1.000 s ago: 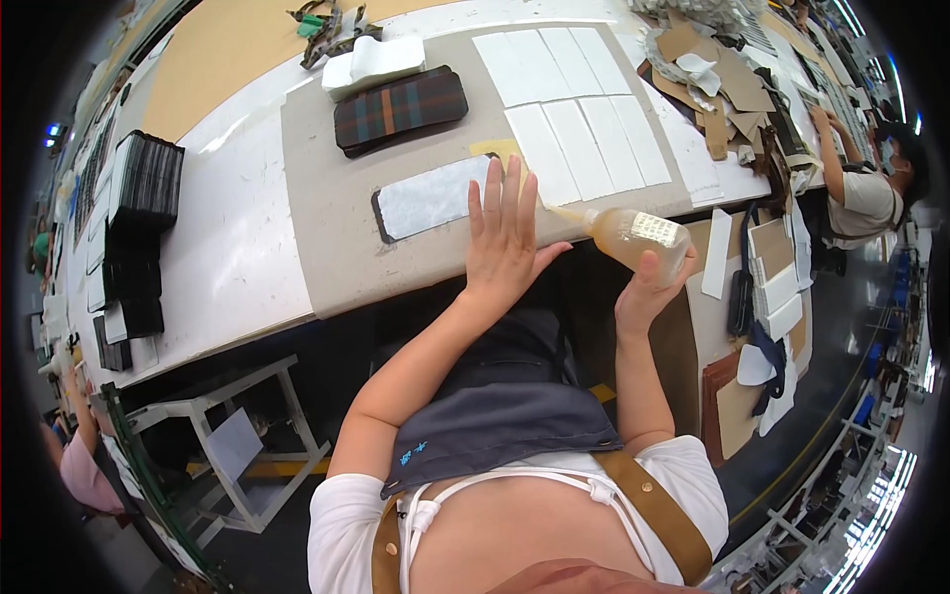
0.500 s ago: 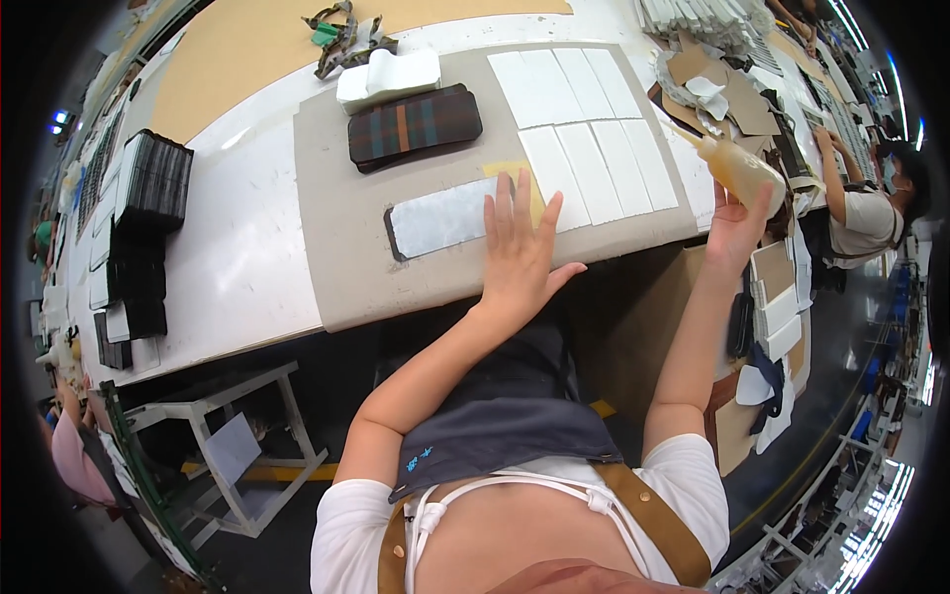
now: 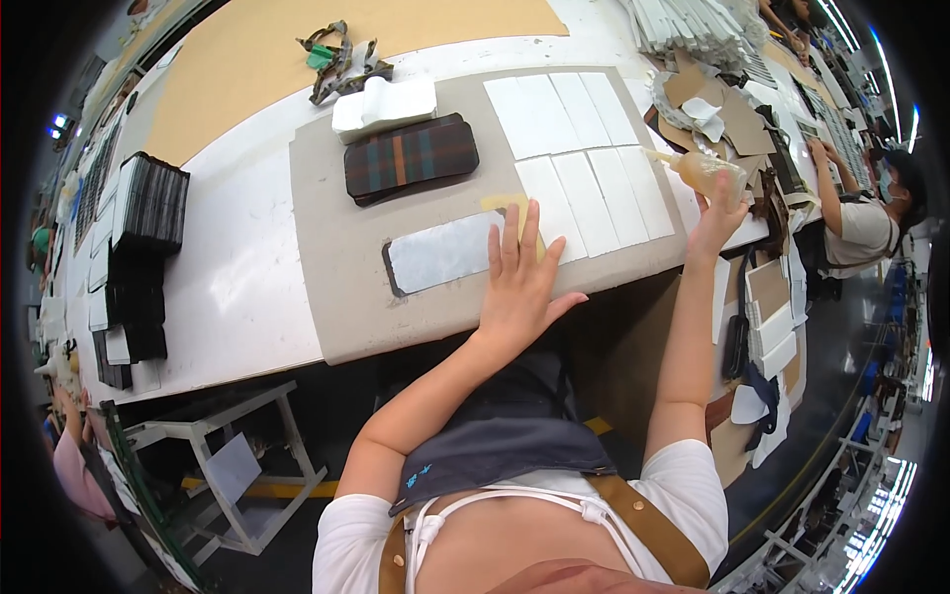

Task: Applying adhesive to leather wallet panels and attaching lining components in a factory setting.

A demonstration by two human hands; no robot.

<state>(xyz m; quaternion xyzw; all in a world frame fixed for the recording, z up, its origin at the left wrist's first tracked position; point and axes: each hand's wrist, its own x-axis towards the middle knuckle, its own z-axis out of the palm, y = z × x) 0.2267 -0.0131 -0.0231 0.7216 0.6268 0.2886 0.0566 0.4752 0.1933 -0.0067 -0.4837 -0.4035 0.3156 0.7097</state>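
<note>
Fingers spread, my left hand (image 3: 522,282) lies over the right end of a flat piece with a whitish face and dark edge (image 3: 440,252). A yellow slip (image 3: 502,201) shows partly beside its fingertips. My right hand (image 3: 714,228) is closed around a squeeze bottle (image 3: 705,174) of yellowish liquid, tipped so its nozzle points left above the white panels. Those white rectangular panels (image 3: 584,203) lie in two rows on the grey-beige board (image 3: 341,307). Left of them rests a stack of plaid dark pieces (image 3: 414,158), with a folded white pad (image 3: 386,107) behind it.
Stacks of black-edged pieces (image 3: 148,213) stand at the table's left. Brown strips with a green bit (image 3: 336,61) lie at the back. Scrap card (image 3: 742,124) is heaped at the right, near a co-worker (image 3: 871,223). A white metal frame (image 3: 223,465) stands below left.
The bottle has come left and tipped closer to level, its nozzle now over the panels. My left hand stays on the flat piece. The whole view has shifted slightly.
</note>
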